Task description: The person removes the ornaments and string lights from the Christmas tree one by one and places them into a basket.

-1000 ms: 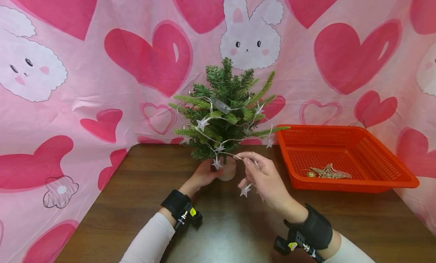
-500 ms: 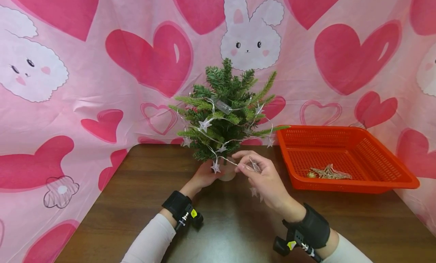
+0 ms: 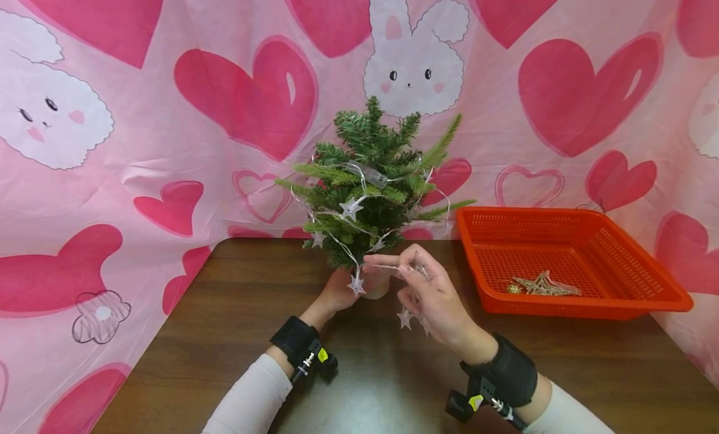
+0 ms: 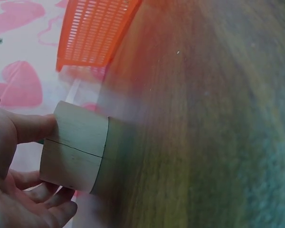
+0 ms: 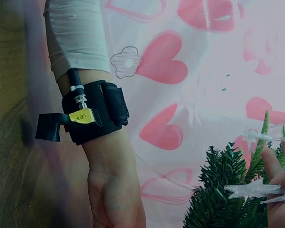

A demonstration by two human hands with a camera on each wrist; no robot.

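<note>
A small artificial Christmas tree (image 3: pixel 367 140) stands upright on a round pale wooden base (image 4: pixel 76 145). My left hand (image 3: pixel 337 291) grips that base, thumb on one side and fingers curled on the other in the left wrist view. Clear star string lights (image 3: pixel 351 208) wind around the branches, with a clear plastic box (image 3: pixel 375 177) on the front. To the right of the base, my right hand (image 3: pixel 435 296) pinches the loose wire, its index finger stretched toward the lower branches. Several stars (image 3: pixel 404 318) dangle below that hand. One star (image 3: pixel 356 286) hangs in front of the base.
An orange perforated basket (image 3: pixel 562 306) stands on the right of the brown wooden table (image 3: pixel 208 334). Inside it lie a glittery gold star (image 3: pixel 545 284) and a small gold ball (image 3: pixel 513 288). A pink heart-and-rabbit cloth (image 3: pixel 247 103) hangs close behind.
The tree has turned a little, its front star and clear box shifting right. My right index finger has stretched leftward to the branches. My left hand has kept its grip on the base.
</note>
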